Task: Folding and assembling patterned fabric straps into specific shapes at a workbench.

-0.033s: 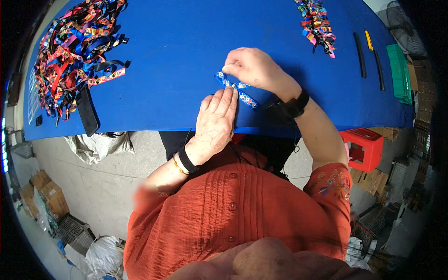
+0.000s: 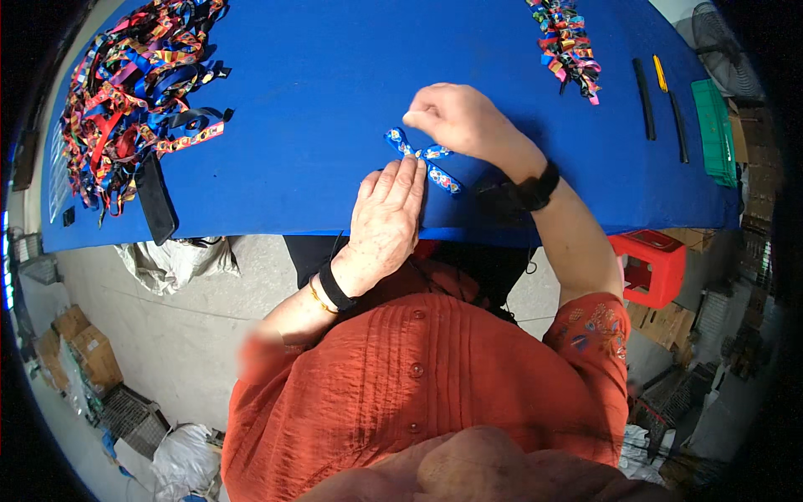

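Observation:
A blue printed ribbon lies crossed in a small bow-like shape on the blue-covered table. My left hand rests flat, fingers stretched side by side, its fingertips on the ribbon's near middle part. Just above and to the right hovers my right hand, its fingers curled and the thumb against them. The ribbon's upper left end sits visibly apart from that thumb. Whether anything is inside the curled fingers is hidden.
A tangled heap of colourful lanyards covers the table's left side, with a black flat strip beside it. Several more straps form a neat row at far right, near black sticks, a yellow tool and a green basket.
My right hand has come slightly up and away from the ribbon's upper left end, which now shows uncovered. My left hand stays put.

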`<state>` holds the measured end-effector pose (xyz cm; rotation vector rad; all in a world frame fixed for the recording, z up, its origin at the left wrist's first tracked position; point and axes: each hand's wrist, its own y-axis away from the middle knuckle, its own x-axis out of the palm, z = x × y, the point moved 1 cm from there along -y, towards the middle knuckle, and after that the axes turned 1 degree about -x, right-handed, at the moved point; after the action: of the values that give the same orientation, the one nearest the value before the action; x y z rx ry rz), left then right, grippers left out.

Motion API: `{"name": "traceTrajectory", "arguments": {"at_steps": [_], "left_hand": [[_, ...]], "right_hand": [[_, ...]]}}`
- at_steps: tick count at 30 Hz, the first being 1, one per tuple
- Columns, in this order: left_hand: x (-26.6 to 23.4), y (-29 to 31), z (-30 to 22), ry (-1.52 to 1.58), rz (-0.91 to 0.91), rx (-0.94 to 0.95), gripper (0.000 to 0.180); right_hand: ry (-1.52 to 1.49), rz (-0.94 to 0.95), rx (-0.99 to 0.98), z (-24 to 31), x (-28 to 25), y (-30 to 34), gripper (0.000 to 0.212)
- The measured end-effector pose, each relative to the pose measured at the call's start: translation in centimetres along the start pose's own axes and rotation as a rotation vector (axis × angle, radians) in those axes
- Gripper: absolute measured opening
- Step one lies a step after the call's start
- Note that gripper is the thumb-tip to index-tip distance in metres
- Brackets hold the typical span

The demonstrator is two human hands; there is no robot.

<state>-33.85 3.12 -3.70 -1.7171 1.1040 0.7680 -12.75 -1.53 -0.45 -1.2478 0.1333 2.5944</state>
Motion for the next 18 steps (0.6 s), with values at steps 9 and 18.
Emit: {"name": "traceTrajectory", "arguments": {"at_steps": [9, 18], "left_hand": [[0.1, 0.0, 0.0, 0.004, 0.003, -0.008, 0.067], [0.4, 0.1, 0.2, -0.045, 0.022, 0.007, 0.066]], "right_hand": [[-0.092, 0.037, 0.181, 0.2, -2.2, 5.7, 0.035], [-0.017, -0.103, 0.128, 1.7, -0.6, 6.6, 0.025]]}}
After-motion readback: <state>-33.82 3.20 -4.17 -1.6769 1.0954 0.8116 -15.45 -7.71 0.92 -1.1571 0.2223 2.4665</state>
